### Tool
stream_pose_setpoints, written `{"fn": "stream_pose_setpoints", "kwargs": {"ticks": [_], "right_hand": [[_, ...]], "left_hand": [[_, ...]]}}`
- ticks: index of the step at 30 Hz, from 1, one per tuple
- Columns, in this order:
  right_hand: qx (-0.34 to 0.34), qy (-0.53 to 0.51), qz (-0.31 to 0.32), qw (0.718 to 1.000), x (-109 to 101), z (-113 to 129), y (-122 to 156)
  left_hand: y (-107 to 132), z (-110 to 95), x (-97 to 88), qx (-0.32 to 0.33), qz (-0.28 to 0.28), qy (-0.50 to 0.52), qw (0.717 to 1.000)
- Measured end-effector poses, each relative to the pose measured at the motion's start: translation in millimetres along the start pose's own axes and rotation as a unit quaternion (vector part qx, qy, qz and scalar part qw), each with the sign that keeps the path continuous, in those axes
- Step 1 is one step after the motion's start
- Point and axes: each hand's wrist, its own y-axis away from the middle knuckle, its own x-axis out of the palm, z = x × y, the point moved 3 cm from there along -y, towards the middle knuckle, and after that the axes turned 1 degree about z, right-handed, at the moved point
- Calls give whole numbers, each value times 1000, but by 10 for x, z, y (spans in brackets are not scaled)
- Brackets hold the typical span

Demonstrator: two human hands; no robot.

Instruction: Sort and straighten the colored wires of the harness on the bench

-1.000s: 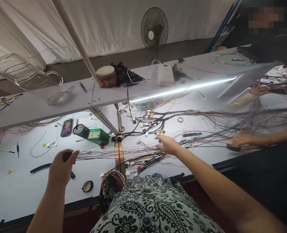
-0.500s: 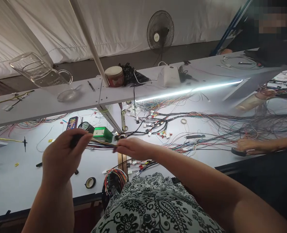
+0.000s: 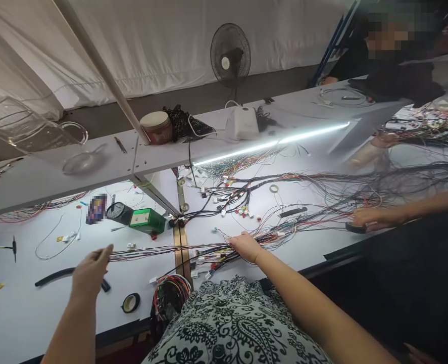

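A bundle of thin coloured wires [image 3: 163,250] stretches across the table between my two hands. My left hand [image 3: 88,275] is closed on the bundle's left end. A black tube [image 3: 53,276] passes behind that hand; I cannot tell whether the hand touches it. My right hand [image 3: 245,246] pinches the same wires farther right, where they join a wider spread of loose wires [image 3: 307,220]. Just below my right hand lie dark cables with white, red and yellow connectors [image 3: 216,263].
A green box [image 3: 148,221] and a black mesh cup [image 3: 118,212] stand beyond my left hand. A tape roll [image 3: 131,303] lies near the front edge. At right, a co-worker's hand [image 3: 365,220] holds a black roll over the wires. A shelf [image 3: 106,167] runs across the back.
My hands have moved apart, the left one lower and leftward, the right one rightward along the wires. A longer stretch of wire shows between them. The view has shifted rightward.
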Motion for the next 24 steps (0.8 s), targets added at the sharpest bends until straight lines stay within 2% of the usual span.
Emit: {"fn": "stream_pose_setpoints", "kwargs": {"ticks": [1, 2, 3, 4, 5, 6, 8, 9, 10, 11, 14, 16, 20, 24], "right_hand": [[-1, 5, 4, 1000, 17, 6, -26], [-1, 10, 8, 1000, 30, 8, -44], [-1, 14, 12, 1000, 39, 6, -55], [-1, 17, 14, 1000, 47, 4, -58], [0, 19, 16, 1000, 51, 1, -58], [0, 20, 16, 1000, 54, 2, -56], [-1, 19, 15, 1000, 52, 12, -53], [-2, 17, 13, 1000, 49, 20, -52], [-3, 13, 12, 1000, 45, 25, -49], [-5, 7, 11, 1000, 43, 24, -41], [-3, -22, -5, 1000, 37, -60, 60], [24, -40, -36, 998, 29, -207, 215], [122, -48, -109, 985, 23, -580, 635], [128, -49, -107, 985, 78, -738, 828]], "left_hand": [[20, 36, 144, 16, 43, -82, 996], [88, 0, 279, 58, 40, -147, 987], [213, -119, 419, 133, 2, -181, 974], [390, -287, 600, 203, 0, -195, 960], [614, -497, 821, 275, 40, -196, 940], [877, -728, 1074, 346, 120, -196, 910], [1455, -1185, 1566, 458, 291, -189, 818], [1720, -1380, 1775, 493, 352, -184, 774], [1927, -1539, 1948, 503, 377, -183, 756], [2082, -1658, 2093, 501, 389, -186, 750], [2267, -1800, 2375, 474, 408, -208, 752], [2229, -1798, 2464, 466, 415, -221, 749], [2067, -1777, 2563, 459, 424, -250, 739], [2005, -1767, 2635, 447, 426, -275, 737]]}}
